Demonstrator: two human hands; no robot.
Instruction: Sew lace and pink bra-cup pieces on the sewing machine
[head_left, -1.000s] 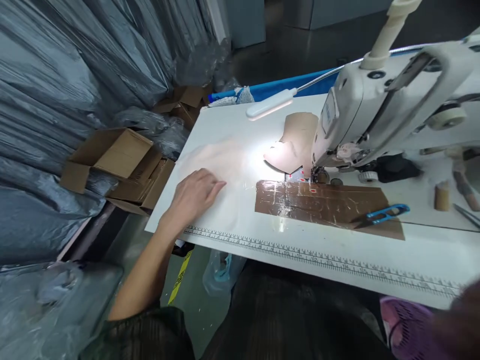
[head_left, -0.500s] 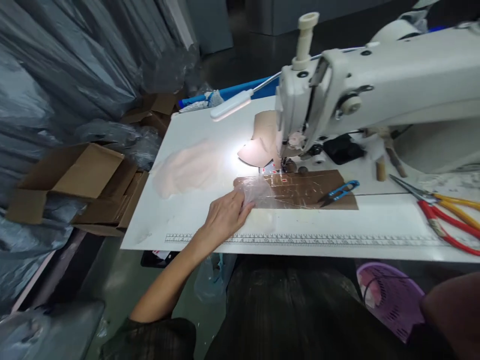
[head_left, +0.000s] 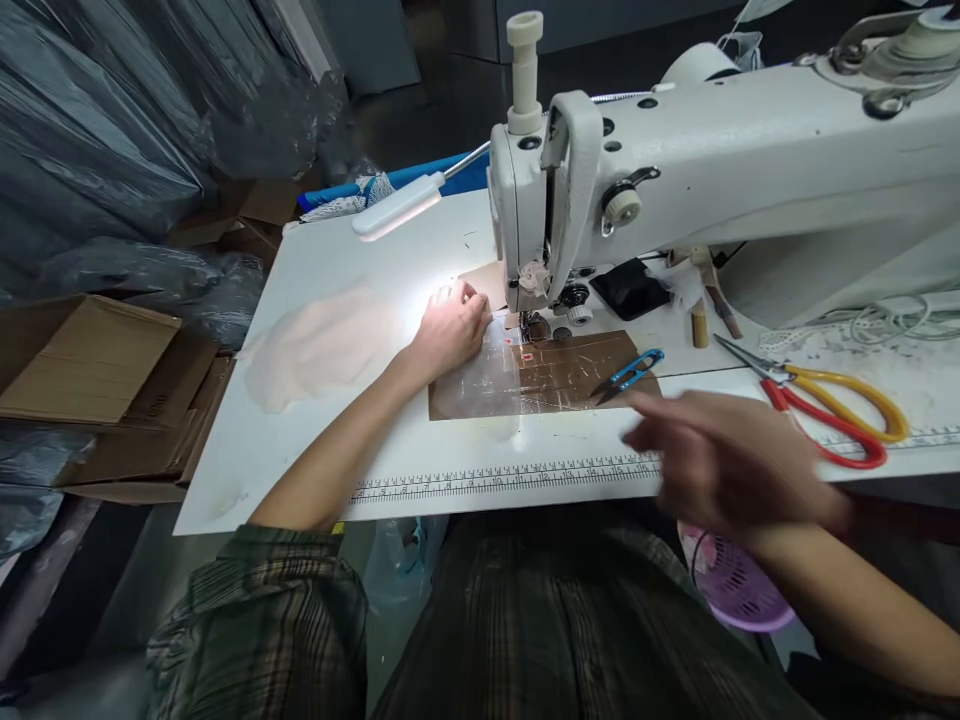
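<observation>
My left hand [head_left: 452, 328] rests beside the sewing machine's needle area, its fingers curled closed at the edge of a beige fabric piece [head_left: 484, 282]. Under that wrist lies a translucent sheet [head_left: 487, 370], spread over part of a brown taped board [head_left: 577, 370]. The presser foot [head_left: 526, 325] of the white sewing machine [head_left: 555, 200] stands just right of these fingers. Blue thread snips [head_left: 630, 375] lie on the board's right end. My right hand [head_left: 712, 455] hangs over the front table edge near the snips, smeared by motion, so its grip is unclear.
Red-and-yellow-handled scissors [head_left: 832, 400] lie at the right. A lit lamp [head_left: 397, 205] hangs over the white table [head_left: 322, 260]. A printed ruler [head_left: 480, 483] runs along the front edge. Cardboard boxes [head_left: 97, 360] stand left; a purple basket [head_left: 742, 590] sits below.
My left hand has moved from the translucent sheet's front part up to the beige fabric by the needle. My right hand has come into view. The camera view has shifted right.
</observation>
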